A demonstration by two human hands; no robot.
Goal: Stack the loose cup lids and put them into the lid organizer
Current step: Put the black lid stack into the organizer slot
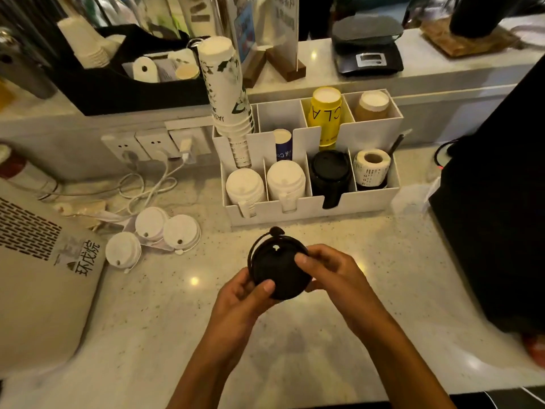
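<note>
Both hands hold a stack of black cup lids (280,265) above the counter, just in front of the white lid organizer (371,199). My left hand (246,293) grips the stack from below left, thumb on top. My right hand (327,268) pinches its right rim. Three loose white lids (123,250) (151,222) (181,231) lie on the counter to the left. In the organizer's front row, two slots hold white lid stacks (244,184) (286,177), and a third holds black lids (329,169).
The organizer also holds a paper cup stack (227,95), a yellow sleeve (324,116) and a label roll (372,166). White cables (153,184) and a wall outlet sit at left, a beige bag (38,261) at far left, a black machine (501,202) at right, a scale (367,45) behind.
</note>
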